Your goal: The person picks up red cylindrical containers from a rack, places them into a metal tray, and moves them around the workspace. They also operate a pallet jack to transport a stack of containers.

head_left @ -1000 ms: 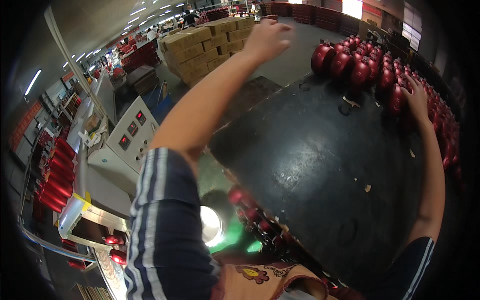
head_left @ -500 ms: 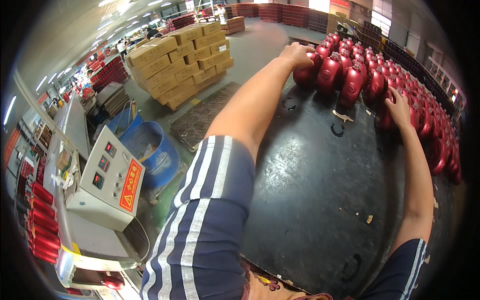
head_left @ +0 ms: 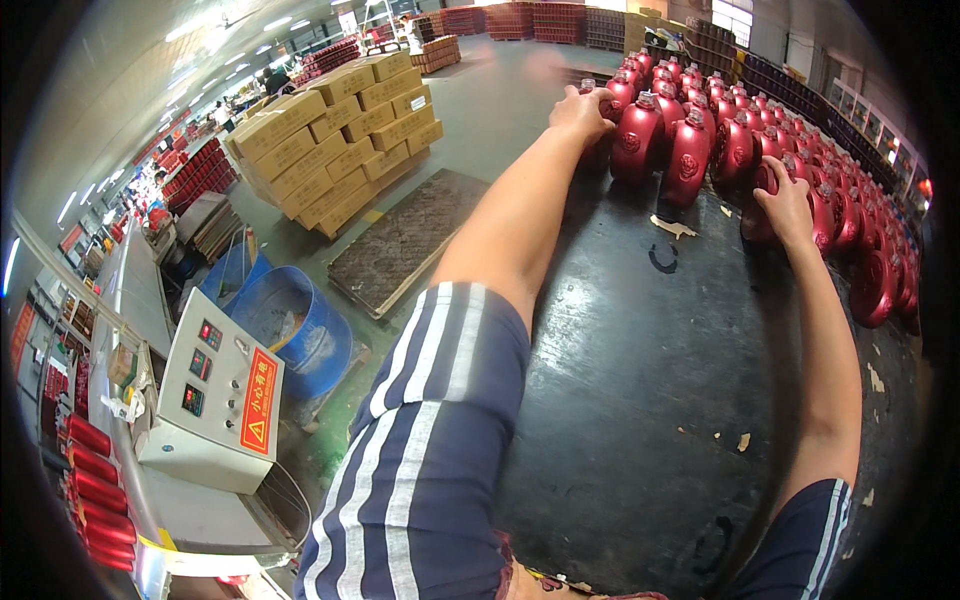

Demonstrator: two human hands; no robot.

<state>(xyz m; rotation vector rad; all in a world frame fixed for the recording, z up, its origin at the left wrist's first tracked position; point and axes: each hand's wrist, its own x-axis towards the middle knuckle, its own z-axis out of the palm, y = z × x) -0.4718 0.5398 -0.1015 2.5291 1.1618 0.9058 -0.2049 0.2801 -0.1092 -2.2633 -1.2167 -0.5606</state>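
Along the far edge of the black tabletop [head_left: 620,350], red bottles [head_left: 638,140], round-bodied and short-necked, standing upright in close rows that run back and off to the right. Front faces carry a raised emblem. Left hand [head_left: 583,117] at the left end of the front row, fingers bent over the shoulder of the end bottle [head_left: 597,157], which it partly hides; cannot tell whether the grip is closed. Right hand [head_left: 787,207] farther along the same row, thumb and fingers moderately apart, touching another bottle [head_left: 757,218]; firmness of hold likewise unclear. Several bottles stand between the two hands. Both forearms reach out from dark blue sleeves [head_left: 430,420] with pale stripes. Nearer on the tabletop: a pale torn scrap [head_left: 673,227], smaller flakes, a dark curved mark [head_left: 662,260]. Left of the table, on the floor, a flat dark board [head_left: 405,240]; beyond it, brown cartons [head_left: 335,150] stacked several high. Closer in, a blue barrel [head_left: 322,350] beside a pale control box [head_left: 212,385] with three lit displays, knobs and an orange-red label. Lower left, red cylinders [head_left: 100,490] grouped near the rim of view.
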